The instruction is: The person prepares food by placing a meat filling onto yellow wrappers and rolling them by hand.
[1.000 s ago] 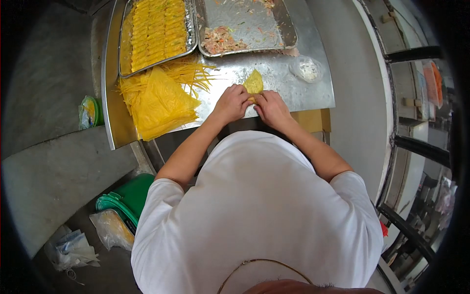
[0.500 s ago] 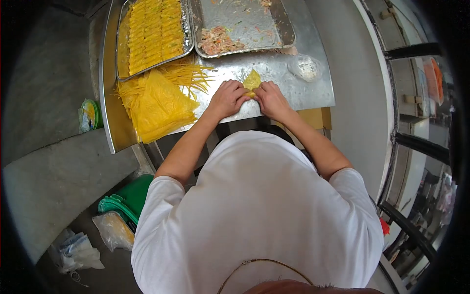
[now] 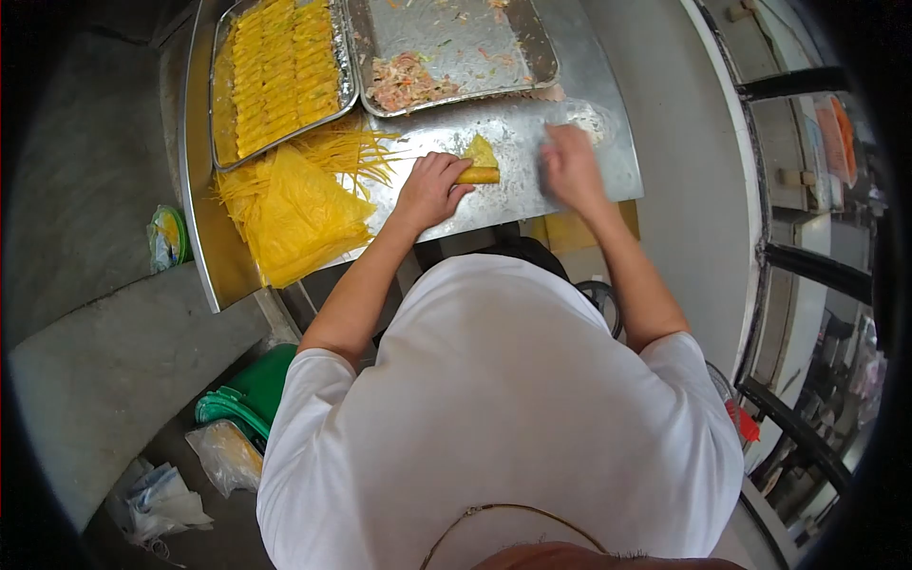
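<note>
With our left hand we are gripping the rolled wrapper near the table's front edge, bare metal lying rightward. Our right hand, blurred, grip unreadable, is swinging right, off it since earlier.

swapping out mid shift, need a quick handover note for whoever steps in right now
Left hand pins the left end of the roll on the steel table.
Right hand, blurred, is off it, to the right.
Done: wrapper rolled up to its tip; tray of finished rolls nearly full.
Left: the tip flap is loose; filling and wrapper stack remain.
</note>
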{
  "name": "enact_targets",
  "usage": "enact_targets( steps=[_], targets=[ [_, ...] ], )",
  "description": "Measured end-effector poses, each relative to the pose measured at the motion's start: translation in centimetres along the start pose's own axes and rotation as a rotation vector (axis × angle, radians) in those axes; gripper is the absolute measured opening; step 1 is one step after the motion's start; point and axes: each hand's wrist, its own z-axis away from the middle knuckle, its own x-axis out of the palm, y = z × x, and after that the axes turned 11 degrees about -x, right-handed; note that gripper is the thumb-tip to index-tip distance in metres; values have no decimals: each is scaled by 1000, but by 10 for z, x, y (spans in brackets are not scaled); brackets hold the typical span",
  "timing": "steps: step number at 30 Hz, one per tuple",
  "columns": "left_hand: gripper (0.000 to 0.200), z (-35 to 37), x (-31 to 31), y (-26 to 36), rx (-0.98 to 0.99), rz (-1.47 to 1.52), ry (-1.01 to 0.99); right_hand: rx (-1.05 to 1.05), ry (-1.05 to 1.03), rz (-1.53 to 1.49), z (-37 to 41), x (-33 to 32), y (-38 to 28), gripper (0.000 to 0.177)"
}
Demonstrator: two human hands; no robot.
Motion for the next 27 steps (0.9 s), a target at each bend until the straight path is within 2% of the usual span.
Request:
enact_targets(
  steps=[3, 5, 7, 9, 10, 12, 15, 19, 21, 22, 24, 27],
  targets=[
    [39, 0, 2, -2, -2, 14, -9, 100, 37, 125, 1, -44, 42, 36],
    [36, -1, 3, 0, 26, 35, 29, 285, -56, 260, 1, -67, 59, 41],
    [36, -1, 3, 0, 11, 14, 42, 256, -30, 314, 7, -73, 70, 45],
    [36, 0, 4, 0, 17, 19, 38, 217, -186, 298, 7, -75, 61, 50],
    [37, 0, 4, 0, 14, 9, 38, 221, -184, 304, 9, -71, 62, 50],
    [38, 0, 3, 0, 15, -2, 38, 165, -309, 402, 9, -59, 61, 52],
    [38, 0, 3, 0, 11, -2, 39, 181, -399, 544, 1, -52, 51, 61],
    [40, -1, 2, 0, 4, -13, 53, 133, -468, 598, 0, -49, 64, 60],
    [43, 2, 3, 0, -1, 9, 70, 188, -360, 426, 2, -52, 78, 52],
    [44, 3, 4, 0, 0, 19, 68, 168, -371, 416, 0, -56, 82, 52],
    [44, 5, 3, -1, -15, 24, 69, 382, -152, -32, -5, -58, 84, 61],
    [42, 6, 6, -6, -10, 33, 81, 296, -221, -255, -28, -52, 39, 69]
  ],
)
